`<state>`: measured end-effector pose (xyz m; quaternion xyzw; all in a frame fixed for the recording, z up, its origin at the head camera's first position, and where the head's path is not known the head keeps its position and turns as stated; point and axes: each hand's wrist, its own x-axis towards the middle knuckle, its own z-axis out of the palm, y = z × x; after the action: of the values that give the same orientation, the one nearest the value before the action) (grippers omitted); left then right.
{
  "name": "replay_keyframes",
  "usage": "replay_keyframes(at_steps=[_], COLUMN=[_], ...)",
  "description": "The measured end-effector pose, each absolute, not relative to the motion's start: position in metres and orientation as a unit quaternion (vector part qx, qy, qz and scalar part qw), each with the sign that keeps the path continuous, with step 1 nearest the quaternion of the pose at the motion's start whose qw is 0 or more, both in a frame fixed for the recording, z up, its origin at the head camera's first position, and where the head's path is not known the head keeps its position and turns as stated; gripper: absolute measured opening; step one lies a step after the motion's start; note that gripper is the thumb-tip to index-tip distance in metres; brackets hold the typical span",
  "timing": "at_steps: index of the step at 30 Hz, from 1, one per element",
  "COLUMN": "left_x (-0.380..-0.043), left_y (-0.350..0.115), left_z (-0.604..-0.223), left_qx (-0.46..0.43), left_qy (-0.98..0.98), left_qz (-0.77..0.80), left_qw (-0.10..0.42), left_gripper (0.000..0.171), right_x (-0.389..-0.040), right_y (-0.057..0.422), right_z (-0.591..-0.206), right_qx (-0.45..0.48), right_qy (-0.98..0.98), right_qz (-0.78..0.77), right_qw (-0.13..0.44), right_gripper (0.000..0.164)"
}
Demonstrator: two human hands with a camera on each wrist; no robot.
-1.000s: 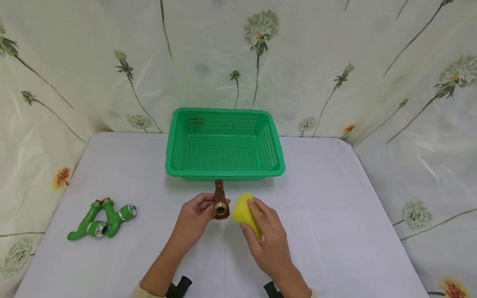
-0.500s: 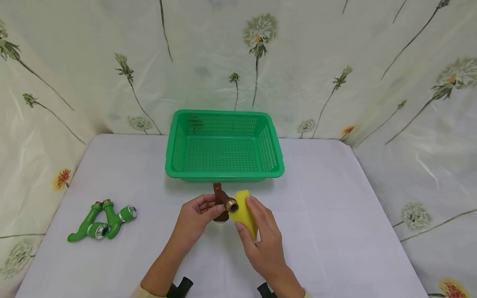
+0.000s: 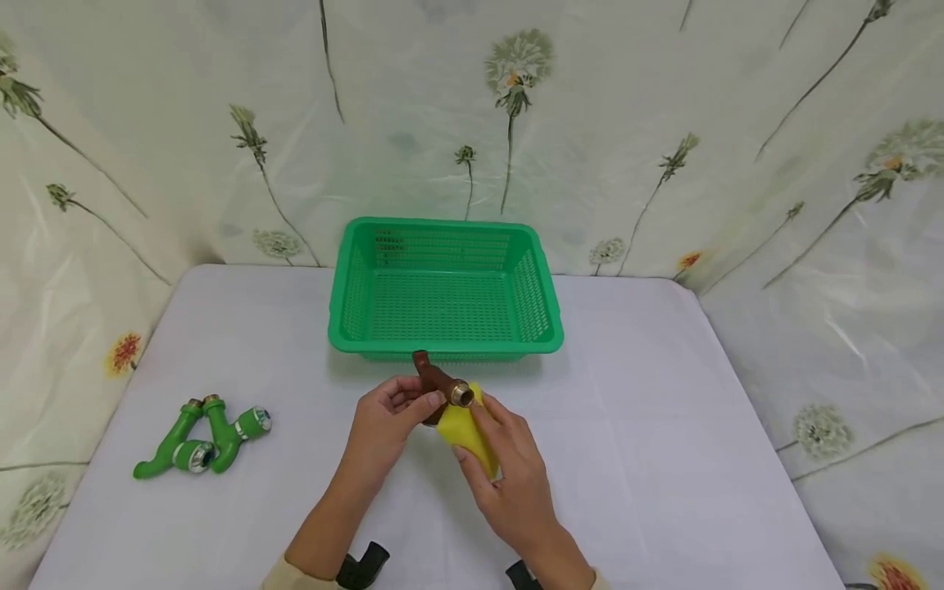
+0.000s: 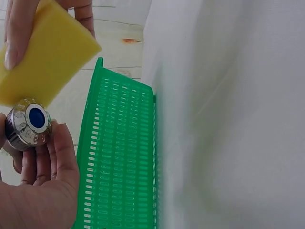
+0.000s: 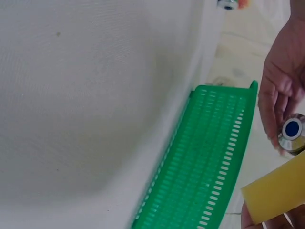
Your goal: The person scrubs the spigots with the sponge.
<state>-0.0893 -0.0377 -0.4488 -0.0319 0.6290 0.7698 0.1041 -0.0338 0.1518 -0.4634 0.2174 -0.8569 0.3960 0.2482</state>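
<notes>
A brown faucet (image 3: 437, 377) with a brass threaded end is held up by my left hand (image 3: 387, 418), thumb on one side and fingers on the other. Its chrome knob (image 4: 29, 125) with a blue centre shows in the left wrist view. My right hand (image 3: 509, 471) grips a yellow sponge (image 3: 466, 430) between thumb and fingers. The sponge lies against the faucet below its threaded end. In the right wrist view the sponge (image 5: 276, 191) is close to the knob (image 5: 291, 130); part of the faucet's body is hidden behind the left fingers.
A green plastic basket (image 3: 446, 346) stands at the back middle of the white-covered table (image 3: 649, 426), just beyond the hands. Two green faucets (image 3: 173, 442) lie together at the left. A flowered sheet (image 3: 413, 106) hangs behind the table.
The brown faucet has turned, its threaded end swinging right and its other end tilting left. The right hand has moved left with the sponge, from apart to touching the faucet.
</notes>
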Motion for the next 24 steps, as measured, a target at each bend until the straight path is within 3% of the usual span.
replay_keyframes(at_steps=[5,11,20,24], left_x=[-0.092,-0.088,-0.086,-0.086], left_y=[-0.036,-0.031,-0.034,-0.036], left_z=[-0.448,-0.446,-0.452,-0.451], left_qx=[-0.051,-0.031,-0.008,0.018], left_qy=[0.627,0.621,0.600,0.594], left_qz=[0.773,0.777,0.793,0.796], left_qw=[0.086,0.098,0.103,0.116], left_gripper=[0.032,0.028,0.029,0.038], right_x=[-0.036,-0.044,-0.043,-0.043], right_y=[0.149,0.142,0.150,0.154], right_z=[-0.462,-0.456,-0.457,-0.458], right_qx=[0.225,0.248,0.202,0.192], right_qy=[-0.845,-0.827,-0.850,-0.852], right_qz=[0.396,0.387,0.387,0.395], right_qw=[0.280,0.325,0.295,0.283], right_gripper=[0.054,0.051,0.050,0.050])
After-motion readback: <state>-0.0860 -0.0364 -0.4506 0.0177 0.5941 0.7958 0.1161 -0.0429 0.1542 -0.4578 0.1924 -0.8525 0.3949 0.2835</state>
